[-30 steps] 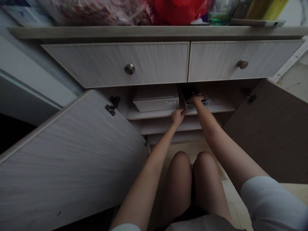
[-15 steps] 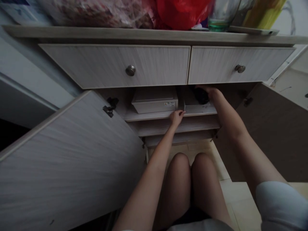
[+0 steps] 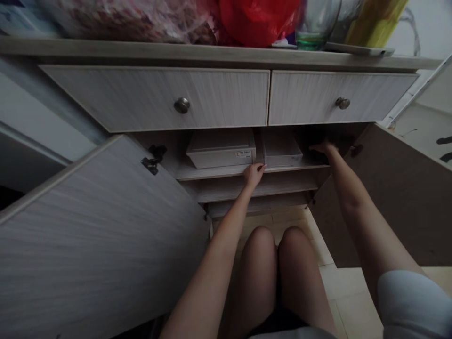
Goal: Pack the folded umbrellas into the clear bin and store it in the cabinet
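On the upper shelf (image 3: 219,172) of the opened cabinet, my left hand (image 3: 253,175) rests at the front edge with its fingers curled closed. A small dark spot shows at its fingertips, too small to name. Just above it lies a shallow pale box (image 3: 282,154), its front near my fingers. To the right of that box, my right hand (image 3: 324,147) reaches into the shadowed corner, a finger stretched out to the left. Behind it is a black thing (image 3: 316,133), mostly lost in the dark; whether my hand touches it I cannot tell.
A larger pale drawer box (image 3: 221,155) with a label sits left on the shelf. The left door (image 3: 116,235) and right door (image 3: 388,202) stand swung outward. Two drawers with knobs are above; a red bag (image 3: 259,21) and a glass jar (image 3: 312,28) are on top.
My right hand has moved right, off the shallow box, and the black thing that lay on that box is now in the corner beside it. My left hand stays at the shelf edge.
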Demonstrator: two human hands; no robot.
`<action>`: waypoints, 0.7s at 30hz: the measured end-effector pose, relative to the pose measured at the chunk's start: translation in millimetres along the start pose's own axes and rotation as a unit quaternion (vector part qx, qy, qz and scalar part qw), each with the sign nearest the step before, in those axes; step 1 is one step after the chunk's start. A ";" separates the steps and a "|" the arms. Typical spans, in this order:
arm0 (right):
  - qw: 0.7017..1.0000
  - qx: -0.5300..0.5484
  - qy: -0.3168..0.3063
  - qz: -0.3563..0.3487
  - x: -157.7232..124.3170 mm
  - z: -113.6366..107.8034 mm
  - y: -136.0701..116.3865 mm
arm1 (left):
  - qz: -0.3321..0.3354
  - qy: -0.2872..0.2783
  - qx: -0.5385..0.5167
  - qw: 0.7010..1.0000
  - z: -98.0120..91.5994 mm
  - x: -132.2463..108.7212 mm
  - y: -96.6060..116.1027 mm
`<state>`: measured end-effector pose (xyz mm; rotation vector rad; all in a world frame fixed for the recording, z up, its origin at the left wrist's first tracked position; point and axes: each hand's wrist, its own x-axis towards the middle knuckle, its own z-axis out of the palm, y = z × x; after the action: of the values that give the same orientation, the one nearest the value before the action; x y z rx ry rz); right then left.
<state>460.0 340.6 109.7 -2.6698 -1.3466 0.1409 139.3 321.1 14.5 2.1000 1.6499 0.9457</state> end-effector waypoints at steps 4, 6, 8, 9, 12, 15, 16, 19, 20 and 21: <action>0.999 -0.013 -0.044 0.020 -4.4 18.4 1.1 | -0.002 0.004 0.008 1.000 2.0 0.5 -1.9; 0.999 -0.033 -0.032 0.002 -1.0 20.2 0.0 | -0.003 0.006 0.008 1.000 2.5 0.9 -2.4; 0.998 -0.051 -0.017 -0.027 3.4 17.8 -3.6 | -0.006 0.006 0.006 1.000 2.4 1.4 -2.3; 0.997 -0.056 -0.007 -0.053 4.4 15.9 -7.2 | -0.008 0.005 0.005 1.000 2.3 1.6 -2.2; 0.983 -0.015 0.035 -0.177 -4.7 10.9 -26.7 | -0.012 -0.002 -0.002 1.000 2.5 1.2 -1.7; 0.945 0.076 0.032 -0.315 -37.4 11.4 -55.5 | 0.023 -0.015 -0.008 1.000 3.5 -2.6 -1.5; 0.935 0.084 0.018 -0.345 -52.4 12.9 -65.3 | 0.051 -0.028 -0.007 0.998 3.1 -4.3 -1.3; 0.927 0.013 0.003 -0.376 -97.5 20.4 -90.5 | 0.163 -0.070 0.009 0.984 -4.3 -6.8 1.3; 0.929 -0.013 0.008 -0.370 -109.6 23.3 -97.0 | 0.193 -0.064 0.019 0.979 -9.5 -5.7 2.9; 0.932 -0.032 0.013 -0.361 -119.3 26.1 -102.6 | 0.209 -0.039 0.031 0.977 -16.1 -3.1 4.6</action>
<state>304.2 307.2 103.9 -2.0239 -2.2345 -0.0255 131.7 314.3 28.2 2.5503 1.2365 0.9209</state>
